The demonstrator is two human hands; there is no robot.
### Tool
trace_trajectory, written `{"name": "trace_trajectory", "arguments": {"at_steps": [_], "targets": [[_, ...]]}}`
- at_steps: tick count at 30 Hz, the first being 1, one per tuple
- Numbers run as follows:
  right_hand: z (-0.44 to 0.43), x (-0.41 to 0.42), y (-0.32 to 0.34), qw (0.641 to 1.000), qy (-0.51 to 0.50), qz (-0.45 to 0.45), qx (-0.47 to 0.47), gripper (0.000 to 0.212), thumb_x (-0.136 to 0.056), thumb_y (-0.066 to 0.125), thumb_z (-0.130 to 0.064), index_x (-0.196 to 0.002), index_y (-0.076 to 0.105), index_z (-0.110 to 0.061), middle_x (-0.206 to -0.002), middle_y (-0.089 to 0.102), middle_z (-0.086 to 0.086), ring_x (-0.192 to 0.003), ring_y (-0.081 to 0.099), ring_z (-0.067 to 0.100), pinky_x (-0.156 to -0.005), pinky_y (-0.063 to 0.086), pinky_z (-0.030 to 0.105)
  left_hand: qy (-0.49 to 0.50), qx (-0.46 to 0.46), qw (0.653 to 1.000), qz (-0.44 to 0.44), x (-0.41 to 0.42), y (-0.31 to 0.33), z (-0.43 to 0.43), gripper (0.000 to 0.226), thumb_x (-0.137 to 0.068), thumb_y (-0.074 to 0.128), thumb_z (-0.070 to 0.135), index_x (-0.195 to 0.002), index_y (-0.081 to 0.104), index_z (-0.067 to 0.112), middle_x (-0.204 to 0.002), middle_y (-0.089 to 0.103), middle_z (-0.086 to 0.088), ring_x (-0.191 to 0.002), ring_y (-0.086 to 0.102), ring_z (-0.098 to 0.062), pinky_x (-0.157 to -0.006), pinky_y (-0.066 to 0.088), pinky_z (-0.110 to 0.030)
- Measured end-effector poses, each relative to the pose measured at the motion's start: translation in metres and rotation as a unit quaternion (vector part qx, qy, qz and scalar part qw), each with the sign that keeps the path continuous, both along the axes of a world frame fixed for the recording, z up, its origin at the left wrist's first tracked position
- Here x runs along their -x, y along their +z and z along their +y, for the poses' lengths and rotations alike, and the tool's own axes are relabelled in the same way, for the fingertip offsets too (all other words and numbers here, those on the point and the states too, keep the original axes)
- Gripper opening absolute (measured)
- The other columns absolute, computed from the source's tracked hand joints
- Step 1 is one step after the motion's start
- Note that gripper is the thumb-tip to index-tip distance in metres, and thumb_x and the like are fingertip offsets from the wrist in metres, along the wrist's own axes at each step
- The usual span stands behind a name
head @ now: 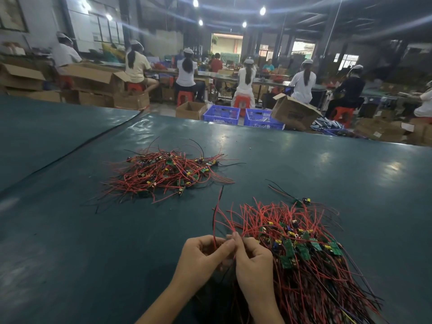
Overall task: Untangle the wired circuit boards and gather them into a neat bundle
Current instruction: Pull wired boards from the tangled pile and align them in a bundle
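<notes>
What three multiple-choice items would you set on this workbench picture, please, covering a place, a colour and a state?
1. Where is the tangled pile? A) beyond the aligned bundle, to its left B) in a crate C) on a stool
2. Most wires are: A) white B) red C) green
3. The left hand and right hand: A) lie flat B) pinch wires C) hold a box
A: it sits farther up the table, leftward. B: red dominates everywhere. B: both pinch wires between them.
</notes>
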State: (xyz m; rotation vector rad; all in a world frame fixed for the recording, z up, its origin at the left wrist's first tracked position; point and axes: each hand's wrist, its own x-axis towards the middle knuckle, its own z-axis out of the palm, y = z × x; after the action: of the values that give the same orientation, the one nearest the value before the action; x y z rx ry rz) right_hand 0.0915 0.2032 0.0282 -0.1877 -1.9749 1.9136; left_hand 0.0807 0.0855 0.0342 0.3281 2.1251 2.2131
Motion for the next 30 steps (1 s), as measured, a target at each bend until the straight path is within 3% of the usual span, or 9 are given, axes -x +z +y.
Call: {"name": "trace_trajectory", "arguments": {"at_steps": [5,7,9,11,15,17,20,25,30], "targets": [[0.003,0.001,0.004,0.995,0.005,-0.019,0.094,0.027,-0.095,0.06,-0.019,-0.075,0.079,-0.016,-0.076,0.072,0.012,-0.078,0.069,0.027,-0.074,0.057,0.04,0.023,-0.038,0.999,-0.021,0.002,0.005,0.004,0.031,-0.067,0.076,0.046,-0.073,0.077,0.016,-0.066,0.072,-0.012,-0.051,0.063,-0.015,-0.05,0.05,-0.023],[0.007,0.001,0.008,0.989,-0.02,-0.032,0.143,0.027,-0.094,0.06,-0.02,-0.075,0.079,-0.018,-0.066,0.068,0.003,-0.064,0.063,0.017,-0.064,0.055,0.031,0.021,-0.075,0.996,-0.05,0.003,0.007,0.007,0.031,-0.064,0.076,0.045,-0.067,0.076,0.014,-0.067,0.071,-0.016,-0.051,0.064,-0.016,-0.048,0.05,-0.022],[0.018,0.002,0.011,0.981,-0.049,-0.04,0.183,0.027,-0.094,0.06,-0.022,-0.076,0.08,-0.02,-0.051,0.05,-0.005,-0.043,0.043,0.007,-0.044,0.041,0.02,0.015,-0.104,0.992,-0.068,0.003,0.01,0.008,0.03,-0.063,0.077,0.042,-0.063,0.074,0.012,-0.067,0.07,-0.018,-0.05,0.063,-0.018,-0.046,0.049,-0.022],[0.029,0.002,0.011,0.975,-0.062,-0.038,0.208,0.025,-0.095,0.059,-0.024,-0.08,0.08,-0.022,-0.049,0.035,-0.007,-0.039,0.027,0.003,-0.036,0.028,0.016,0.015,-0.123,0.989,-0.08,0.002,0.012,0.006,0.029,-0.063,0.076,0.04,-0.061,0.073,0.011,-0.067,0.07,-0.019,-0.05,0.063,-0.019,-0.046,0.049,-0.023],[0.025,0.001,0.01,0.995,-0.066,0.029,0.073,0.023,-0.096,0.057,-0.022,-0.089,0.077,-0.031,-0.062,0.058,0.0,-0.05,0.049,0.007,-0.045,0.039,0.017,0.044,-0.154,0.981,-0.111,0.004,0.014,0.0,0.027,-0.065,0.075,0.034,-0.064,0.069,0.008,-0.067,0.068,-0.018,-0.047,0.06,-0.016,-0.044,0.048,-0.021],[0.018,0.002,0.009,0.995,-0.067,0.05,0.062,0.022,-0.097,0.056,-0.014,-0.096,0.073,-0.027,-0.076,0.071,0.001,-0.051,0.055,0.009,-0.045,0.042,0.017,0.062,-0.166,0.976,-0.126,0.007,0.014,-0.005,0.026,-0.066,0.074,0.031,-0.065,0.067,0.006,-0.065,0.068,-0.017,-0.045,0.058,-0.014,-0.042,0.047,-0.019],[0.016,0.002,0.009,0.99,-0.063,0.043,0.116,0.022,-0.097,0.055,-0.01,-0.108,0.069,-0.023,-0.085,0.075,0.003,-0.05,0.057,0.01,-0.041,0.041,0.017,0.059,-0.164,0.977,-0.124,0.008,0.014,-0.009,0.025,-0.064,0.075,0.034,-0.061,0.069,0.009,-0.066,0.068,-0.018,-0.046,0.058,-0.014,-0.043,0.047,-0.019],[0.023,0.0,0.013,0.961,-0.059,0.019,0.269,0.024,-0.102,0.046,-0.011,-0.108,0.068,-0.02,-0.081,0.073,0.017,-0.038,0.046,0.011,-0.035,0.036,0.02,0.021,-0.137,0.986,-0.091,0.005,0.015,-0.009,0.027,-0.064,0.075,0.039,-0.059,0.071,0.012,-0.067,0.068,-0.019,-0.049,0.059,-0.018,-0.045,0.047,-0.021],[0.029,0.001,0.013,0.952,-0.067,0.014,0.299,0.027,-0.105,0.039,-0.016,-0.106,0.066,-0.018,-0.072,0.071,0.022,-0.03,0.039,0.012,-0.034,0.036,0.019,-0.004,-0.109,0.992,-0.071,0.006,0.016,-0.014,0.026,-0.066,0.075,0.039,-0.058,0.071,0.015,-0.066,0.068,-0.018,-0.048,0.061,-0.018,-0.045,0.046,-0.021]]}}
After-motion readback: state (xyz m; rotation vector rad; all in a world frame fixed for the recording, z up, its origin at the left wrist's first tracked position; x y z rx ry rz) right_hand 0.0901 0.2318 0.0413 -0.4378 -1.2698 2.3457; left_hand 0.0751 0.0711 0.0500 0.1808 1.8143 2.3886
